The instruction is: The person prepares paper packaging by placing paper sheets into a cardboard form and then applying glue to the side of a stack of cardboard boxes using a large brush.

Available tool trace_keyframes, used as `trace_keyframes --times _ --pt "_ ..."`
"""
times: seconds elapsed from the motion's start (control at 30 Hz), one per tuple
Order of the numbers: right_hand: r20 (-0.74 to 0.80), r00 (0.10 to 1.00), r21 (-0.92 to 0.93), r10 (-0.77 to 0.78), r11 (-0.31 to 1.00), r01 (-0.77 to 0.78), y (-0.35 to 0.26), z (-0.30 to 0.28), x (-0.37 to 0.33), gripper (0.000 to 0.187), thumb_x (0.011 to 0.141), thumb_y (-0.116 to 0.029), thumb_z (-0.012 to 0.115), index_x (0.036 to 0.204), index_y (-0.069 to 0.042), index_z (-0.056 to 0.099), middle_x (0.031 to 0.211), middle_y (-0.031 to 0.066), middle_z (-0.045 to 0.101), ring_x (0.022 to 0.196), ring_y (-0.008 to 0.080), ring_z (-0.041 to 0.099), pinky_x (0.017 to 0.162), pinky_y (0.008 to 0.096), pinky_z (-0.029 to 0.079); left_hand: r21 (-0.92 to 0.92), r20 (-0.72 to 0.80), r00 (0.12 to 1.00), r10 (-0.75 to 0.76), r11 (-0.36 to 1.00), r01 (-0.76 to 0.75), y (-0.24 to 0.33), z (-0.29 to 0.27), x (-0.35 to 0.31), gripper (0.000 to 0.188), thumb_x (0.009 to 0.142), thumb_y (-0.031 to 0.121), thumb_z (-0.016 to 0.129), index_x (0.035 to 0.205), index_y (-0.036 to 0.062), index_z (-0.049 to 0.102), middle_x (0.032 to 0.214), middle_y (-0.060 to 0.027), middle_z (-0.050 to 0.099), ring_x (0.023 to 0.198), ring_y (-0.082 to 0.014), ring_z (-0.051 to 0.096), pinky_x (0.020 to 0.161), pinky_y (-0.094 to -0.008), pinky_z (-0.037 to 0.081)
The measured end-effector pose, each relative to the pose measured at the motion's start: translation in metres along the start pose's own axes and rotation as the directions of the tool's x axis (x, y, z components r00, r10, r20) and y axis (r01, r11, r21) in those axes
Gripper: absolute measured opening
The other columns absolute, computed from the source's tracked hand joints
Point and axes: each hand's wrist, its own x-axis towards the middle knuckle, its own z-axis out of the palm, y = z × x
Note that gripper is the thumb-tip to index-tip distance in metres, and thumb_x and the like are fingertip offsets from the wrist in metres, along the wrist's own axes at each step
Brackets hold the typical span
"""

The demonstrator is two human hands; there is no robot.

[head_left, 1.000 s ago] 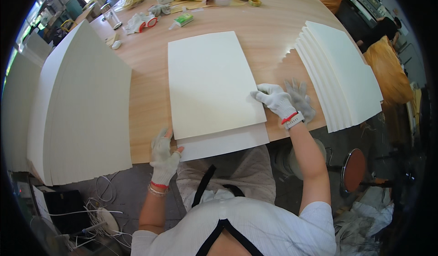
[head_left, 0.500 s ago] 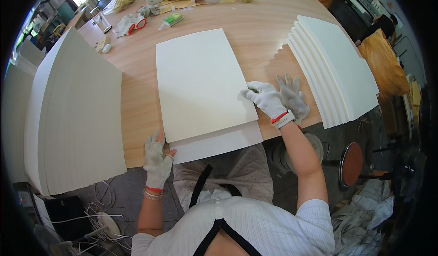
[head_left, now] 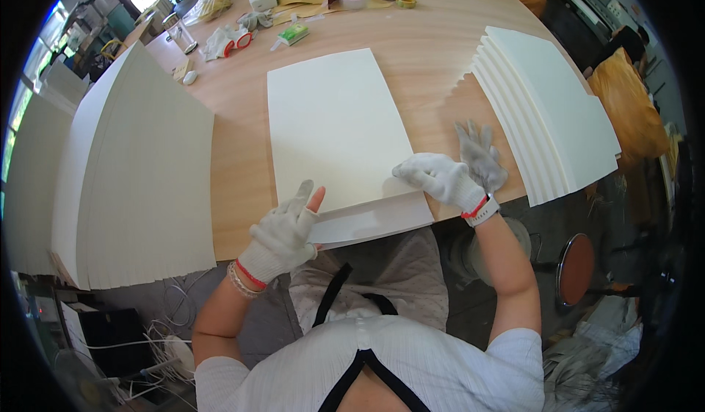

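Paper sheet (head_left: 338,125), head view: cream, matte and near rectangular, is lying mid-frame on the table (head_left: 242,155), its sides seeming to bend with the lens. Stiff paper or thin board; cannot tell which. Beneath it a lower sheet (head_left: 374,219), whiter, is projecting toward the wearer, its near edge bowing slightly.

Left hand (head_left: 283,234), gloved in pale knit with some bare fingertips, is spreading its fingers over the near left corner, index pointing toward the frame's top; whether the thumb is pinching the lower sheet, cannot tell. Right hand (head_left: 438,180), fully gloved, is curling its fingers over the near right edge; pressing or pinching, cannot tell.

Handling judgement: smooth faces are probably inviting slip, so light, even pressure from both sides is serving best; bare fingertips are likely giving better feel for a single edge. Hard squeezing would be risking creased corners.

Also noting: limp grey glove (head_left: 481,158) is lying beside the right wrist. Left pile (head_left: 150,170), tall and finely layered, is filling the frame's left; right pile (head_left: 562,114) is fanning in stepped, rippling edges at upper right.
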Motion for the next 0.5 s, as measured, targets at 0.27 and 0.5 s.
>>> trace_keyframes --times 0.27,0.5 --pt "-0.027 0.993 -0.108 0.113 0.988 -0.115 0.0 0.005 0.002 0.032 0.085 -0.032 0.067 0.099 -0.005 0.07 0.097 0.0143 0.069 0.093 0.0278 0.065 0.081 0.0351 0.05 -0.316 -0.005 0.968 -0.25 0.919 0.236 -0.048 0.017 0.012 0.012 0.076 0.006 0.069 0.086 -0.0004 0.068 0.082 -0.0132 0.067 0.075 -0.0215 0.064 0.064 -0.0327 0.05" --pt "-0.3 0.946 -0.268 0.124 0.941 -0.208 0.007 0.03 0.005 0.017 0.076 -0.018 0.074 0.075 -0.002 0.068 0.081 0.0147 0.066 0.074 0.0297 0.065 0.065 0.0392 0.05 -0.37 0.096 0.869 -0.485 0.793 0.483 -0.042 0.023 0.024 0.016 0.082 0.014 0.067 0.075 -0.0005 0.067 0.069 -0.0122 0.065 0.063 -0.0198 0.061 0.059 -0.0341 0.048"
